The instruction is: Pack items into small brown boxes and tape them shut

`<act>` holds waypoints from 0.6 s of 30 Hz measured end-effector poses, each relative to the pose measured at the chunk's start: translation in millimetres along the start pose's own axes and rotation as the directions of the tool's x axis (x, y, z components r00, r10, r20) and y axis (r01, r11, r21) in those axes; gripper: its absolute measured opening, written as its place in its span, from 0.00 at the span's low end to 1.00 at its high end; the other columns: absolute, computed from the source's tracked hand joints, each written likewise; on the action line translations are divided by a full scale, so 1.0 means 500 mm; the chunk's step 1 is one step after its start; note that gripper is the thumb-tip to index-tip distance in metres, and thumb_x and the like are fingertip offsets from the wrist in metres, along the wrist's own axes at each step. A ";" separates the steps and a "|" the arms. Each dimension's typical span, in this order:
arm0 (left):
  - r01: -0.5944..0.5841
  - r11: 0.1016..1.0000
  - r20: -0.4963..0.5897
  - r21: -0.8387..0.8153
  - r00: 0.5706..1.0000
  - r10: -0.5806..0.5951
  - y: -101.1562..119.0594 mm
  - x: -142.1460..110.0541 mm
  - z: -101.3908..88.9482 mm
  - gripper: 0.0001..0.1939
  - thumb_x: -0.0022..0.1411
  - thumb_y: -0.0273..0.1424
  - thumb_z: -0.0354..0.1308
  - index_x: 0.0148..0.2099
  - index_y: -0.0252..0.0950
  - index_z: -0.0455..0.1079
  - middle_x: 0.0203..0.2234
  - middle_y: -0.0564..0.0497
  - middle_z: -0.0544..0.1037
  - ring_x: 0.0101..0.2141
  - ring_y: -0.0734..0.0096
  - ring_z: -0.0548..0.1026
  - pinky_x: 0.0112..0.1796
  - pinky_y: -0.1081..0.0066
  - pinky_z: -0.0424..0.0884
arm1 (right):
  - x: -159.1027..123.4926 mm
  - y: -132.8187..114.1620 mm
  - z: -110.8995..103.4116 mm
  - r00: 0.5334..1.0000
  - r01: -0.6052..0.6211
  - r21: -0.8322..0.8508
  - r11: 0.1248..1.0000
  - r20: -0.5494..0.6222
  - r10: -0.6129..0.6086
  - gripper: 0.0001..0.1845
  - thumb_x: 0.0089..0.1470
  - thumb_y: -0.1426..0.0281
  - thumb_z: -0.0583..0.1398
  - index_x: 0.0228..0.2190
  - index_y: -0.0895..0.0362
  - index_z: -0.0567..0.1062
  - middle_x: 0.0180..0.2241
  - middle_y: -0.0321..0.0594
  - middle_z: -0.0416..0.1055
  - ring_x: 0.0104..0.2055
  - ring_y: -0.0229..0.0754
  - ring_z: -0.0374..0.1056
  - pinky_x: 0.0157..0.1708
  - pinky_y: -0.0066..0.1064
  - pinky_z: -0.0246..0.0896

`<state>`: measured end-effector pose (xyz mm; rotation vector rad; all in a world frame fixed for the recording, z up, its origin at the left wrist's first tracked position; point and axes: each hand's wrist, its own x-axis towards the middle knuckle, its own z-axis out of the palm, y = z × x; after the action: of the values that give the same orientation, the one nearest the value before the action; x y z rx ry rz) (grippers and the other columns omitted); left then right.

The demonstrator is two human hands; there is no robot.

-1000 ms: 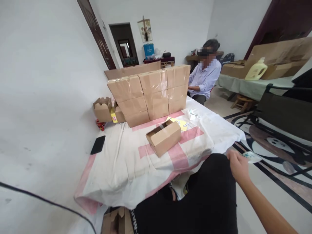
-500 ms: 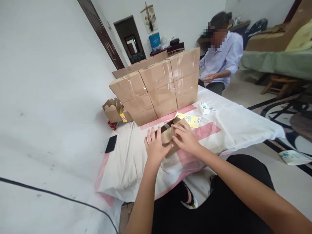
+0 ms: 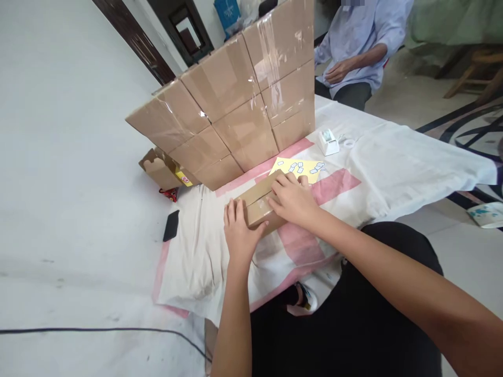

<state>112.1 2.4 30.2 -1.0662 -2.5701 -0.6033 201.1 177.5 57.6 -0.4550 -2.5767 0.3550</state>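
Note:
A small cardboard box [image 3: 261, 201] lies on the cloth-covered table in front of me, its top flaps folded down with a thin seam between them. My left hand [image 3: 241, 230] clasps the box's left end, fingers at the far side and thumb along the near side. Over the right end, my right hand [image 3: 293, 198] holds the box from above, with bent fingers on the flaps. A yellow sheet [image 3: 297, 166] with white paper pieces on it lies just behind the box, partly hidden by my right hand.
A wall of taped cardboard boxes [image 3: 243, 110] stands behind. To the left are a black phone [image 3: 171, 226] and an open carton [image 3: 159, 170]. A white tape dispenser [image 3: 328, 142] and a tape roll [image 3: 349, 143] lie right. Another person [image 3: 357, 57] sits beyond the table.
The box's top flaps, open before with the dark inside showing, are now folded down. Both hands stay on the box. The camera view has tilted downward and closer.

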 end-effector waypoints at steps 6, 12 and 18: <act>-0.086 0.996 -0.173 0.009 0.981 0.087 -0.010 -0.008 0.022 0.30 0.55 0.47 0.68 0.55 0.35 0.70 0.48 0.38 0.69 0.53 0.46 0.67 0.58 0.47 0.64 | -0.004 0.000 0.015 0.993 -0.015 -0.003 1.000 -0.113 0.015 0.10 0.59 0.66 0.59 0.40 0.58 0.74 0.46 0.50 0.74 0.50 0.57 0.60 0.44 0.46 0.47; 0.069 0.996 -0.008 -0.058 0.998 -0.070 -0.091 -0.137 0.006 0.27 0.66 0.49 0.54 0.59 0.38 0.66 0.59 0.38 0.69 0.62 0.50 0.64 0.63 0.48 0.59 | -0.010 -0.033 -0.017 0.980 -0.043 0.143 0.989 -0.187 0.069 0.13 0.62 0.66 0.56 0.28 0.56 0.75 0.36 0.45 0.79 0.44 0.52 0.64 0.45 0.47 0.45; 0.076 0.991 0.446 -0.114 0.895 -0.017 -0.282 -0.350 -0.007 0.17 0.63 0.45 0.49 0.39 0.47 0.78 0.36 0.48 0.82 0.40 0.56 0.81 0.43 0.60 0.79 | -0.004 -0.064 -0.022 0.988 -0.017 0.168 0.986 -0.148 0.042 0.13 0.62 0.65 0.57 0.27 0.56 0.74 0.34 0.42 0.80 0.39 0.47 0.67 0.46 0.44 0.45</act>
<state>130.2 -194.1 -77.2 -1.3188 -2.9886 -0.6014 200.4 149.5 76.7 -0.4427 -2.3729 0.5214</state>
